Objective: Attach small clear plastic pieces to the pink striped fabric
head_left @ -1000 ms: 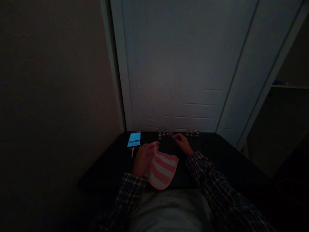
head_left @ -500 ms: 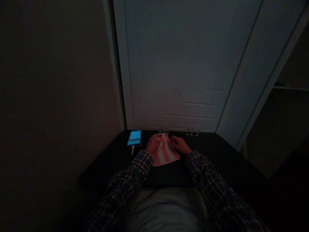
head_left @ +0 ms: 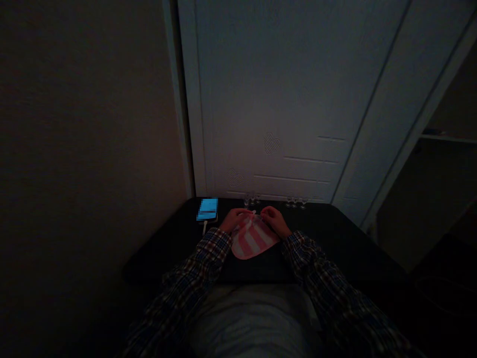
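A pink and white striped cloth (head_left: 254, 240) hangs down from my two hands over the black table. My left hand (head_left: 235, 219) is closed on its upper left edge. At the upper right edge, my right hand (head_left: 275, 221) pinches the cloth with bent fingers. Between the hands the cloth is bunched, with a small pale bit showing at the top. Whether something small is wrapped in it I cannot tell in this dim light. Just behind the hands stand several small clear glasses (head_left: 252, 200), partly hidden.
More small clear glasses (head_left: 296, 203) stand in a row at the back right of the black table (head_left: 335, 253). A lit phone (head_left: 207, 209) with a white cable (head_left: 204, 228) lies at the back left. A white panel (head_left: 261, 89) rises behind the table.
The cloth has shifted and bunched at its top between my hands. My left hand has moved slightly left, and my right hand has turned and drawn a little upward.
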`<move>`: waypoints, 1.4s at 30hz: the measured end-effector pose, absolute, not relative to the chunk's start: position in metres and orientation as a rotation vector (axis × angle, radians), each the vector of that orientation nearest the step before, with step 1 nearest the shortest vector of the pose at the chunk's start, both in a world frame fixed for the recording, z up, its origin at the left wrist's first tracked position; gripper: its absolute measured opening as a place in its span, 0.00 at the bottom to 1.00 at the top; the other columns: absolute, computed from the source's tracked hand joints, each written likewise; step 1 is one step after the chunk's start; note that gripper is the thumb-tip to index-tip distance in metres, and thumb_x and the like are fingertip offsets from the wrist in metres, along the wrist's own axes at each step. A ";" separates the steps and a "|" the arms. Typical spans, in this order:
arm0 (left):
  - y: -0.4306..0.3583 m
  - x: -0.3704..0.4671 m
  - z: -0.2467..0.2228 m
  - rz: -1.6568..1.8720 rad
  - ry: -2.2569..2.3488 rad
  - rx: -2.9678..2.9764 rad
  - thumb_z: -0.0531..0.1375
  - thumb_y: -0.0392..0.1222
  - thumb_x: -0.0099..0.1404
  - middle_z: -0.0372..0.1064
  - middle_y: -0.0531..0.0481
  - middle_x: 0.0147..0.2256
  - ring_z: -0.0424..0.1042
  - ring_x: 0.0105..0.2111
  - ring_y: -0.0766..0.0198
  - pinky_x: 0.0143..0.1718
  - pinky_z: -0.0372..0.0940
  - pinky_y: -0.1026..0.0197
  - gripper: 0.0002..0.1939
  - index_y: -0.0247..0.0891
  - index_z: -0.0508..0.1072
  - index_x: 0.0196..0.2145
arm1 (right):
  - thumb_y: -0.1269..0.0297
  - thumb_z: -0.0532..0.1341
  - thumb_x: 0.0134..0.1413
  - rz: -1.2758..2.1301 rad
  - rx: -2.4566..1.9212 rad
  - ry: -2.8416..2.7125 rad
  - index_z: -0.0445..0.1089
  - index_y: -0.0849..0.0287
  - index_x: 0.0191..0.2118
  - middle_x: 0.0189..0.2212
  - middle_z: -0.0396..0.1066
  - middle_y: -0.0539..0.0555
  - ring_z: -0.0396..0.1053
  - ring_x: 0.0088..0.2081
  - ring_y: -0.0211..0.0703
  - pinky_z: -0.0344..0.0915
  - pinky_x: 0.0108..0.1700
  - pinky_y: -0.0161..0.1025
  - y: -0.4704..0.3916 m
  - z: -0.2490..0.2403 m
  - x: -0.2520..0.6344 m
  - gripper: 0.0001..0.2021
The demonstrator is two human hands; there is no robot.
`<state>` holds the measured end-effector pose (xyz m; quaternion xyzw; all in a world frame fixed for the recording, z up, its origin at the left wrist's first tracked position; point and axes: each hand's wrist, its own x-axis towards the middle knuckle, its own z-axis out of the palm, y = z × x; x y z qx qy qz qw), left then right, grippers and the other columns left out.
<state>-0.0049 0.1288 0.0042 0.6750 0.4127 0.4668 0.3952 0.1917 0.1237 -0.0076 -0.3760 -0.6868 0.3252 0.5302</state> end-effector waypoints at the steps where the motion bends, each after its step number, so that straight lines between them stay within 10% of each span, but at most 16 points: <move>1: 0.129 -0.004 0.004 1.207 1.028 1.681 0.59 0.44 0.53 0.74 0.45 0.37 0.70 0.41 0.56 0.45 0.62 0.57 0.14 0.33 0.76 0.35 | 0.57 0.59 0.45 0.791 -0.892 -1.610 0.66 0.58 0.31 0.27 0.67 0.49 0.63 0.28 0.37 0.62 0.31 0.34 0.124 -0.007 0.192 0.10; 7: 0.131 -0.002 0.005 1.351 0.963 1.492 0.52 0.45 0.60 0.71 0.43 0.42 0.71 0.39 0.60 0.39 0.65 0.59 0.20 0.33 0.68 0.48 | 0.56 0.61 0.43 0.853 -0.876 -1.507 0.66 0.58 0.31 0.27 0.66 0.50 0.63 0.28 0.37 0.62 0.31 0.34 0.125 -0.004 0.196 0.11; 19: 0.130 0.002 0.003 1.222 0.870 1.505 0.66 0.36 0.44 0.74 0.44 0.36 0.71 0.38 0.58 0.44 0.63 0.55 0.18 0.31 0.73 0.36 | 0.55 0.62 0.43 0.879 -0.864 -1.536 0.66 0.59 0.30 0.27 0.66 0.49 0.64 0.29 0.37 0.60 0.32 0.34 0.115 0.002 0.189 0.12; 42: 0.125 0.006 0.003 1.206 0.849 1.722 0.64 0.38 0.48 0.70 0.42 0.43 0.68 0.44 0.57 0.48 0.61 0.53 0.18 0.34 0.71 0.40 | 0.54 0.61 0.44 0.857 -0.907 -1.548 0.64 0.58 0.26 0.21 0.63 0.47 0.60 0.24 0.36 0.57 0.26 0.32 0.117 -0.007 0.185 0.12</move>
